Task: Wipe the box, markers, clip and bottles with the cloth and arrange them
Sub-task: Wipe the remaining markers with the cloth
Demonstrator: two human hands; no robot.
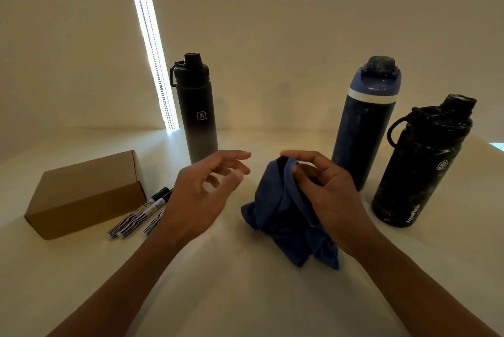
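Note:
A blue cloth [275,216] lies bunched at the table's middle, and my right hand [324,195] pinches its upper edge and lifts it. My left hand [207,189] hovers just left of the cloth with relaxed fingers, holding nothing. A brown cardboard box [84,195] sits at the left, with several markers [141,216] lying beside its right end. A black bottle [197,110] stands behind my left hand. A dark blue bottle [365,124] and a black speckled bottle [420,165] stand at the right. No clip shows.
The pale table [245,295] meets a plain wall behind the bottles. A bright strip of window with a bead chain [152,45] runs down the wall at the left.

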